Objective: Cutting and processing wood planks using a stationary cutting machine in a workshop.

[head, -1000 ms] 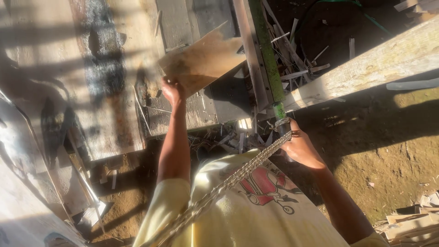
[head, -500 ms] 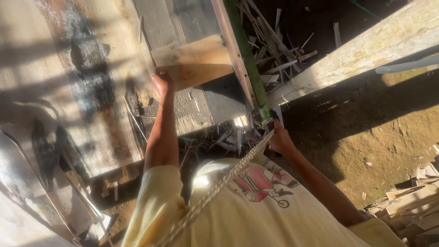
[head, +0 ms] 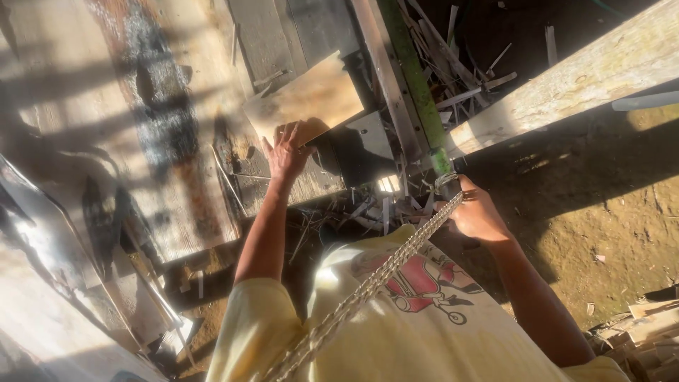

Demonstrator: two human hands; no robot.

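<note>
My left hand grips the near edge of a flat wooden board that lies on a worn workbench. My right hand is closed around the lower end of a green bar, which runs up along a grey metal rail. A chain hangs from my neck down across my yellow shirt toward the right hand.
A long pale timber beam slants at the upper right. Thin wood offcuts lie piled behind the rail and under the bench. Bare dirt ground lies on the right, with scrap wood at the lower right corner.
The board has come down from a raised tilt to lie flatter on the bench, with my left hand still on it. My right hand stayed on the green bar.
</note>
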